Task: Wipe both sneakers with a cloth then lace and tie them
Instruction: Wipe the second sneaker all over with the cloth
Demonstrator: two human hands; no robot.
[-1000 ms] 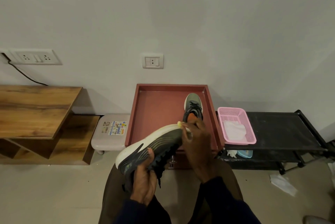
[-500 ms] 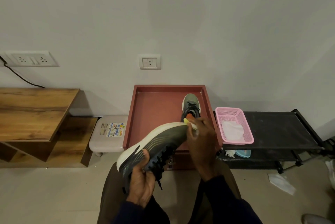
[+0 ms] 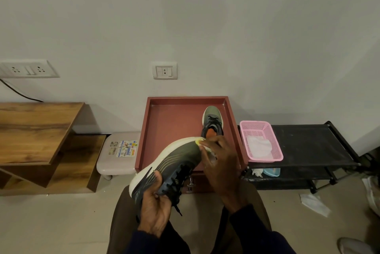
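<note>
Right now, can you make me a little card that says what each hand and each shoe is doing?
Left hand: grips the near end of the held sneaker, which is tipped so its white sole faces up and away.
Right hand: presses a pale cloth on that sneaker's far end.
Other sneaker: stands in the red tray, near its back right corner, with black laces in.
Pink basket: on the black rack, with a white rag inside.
</note>
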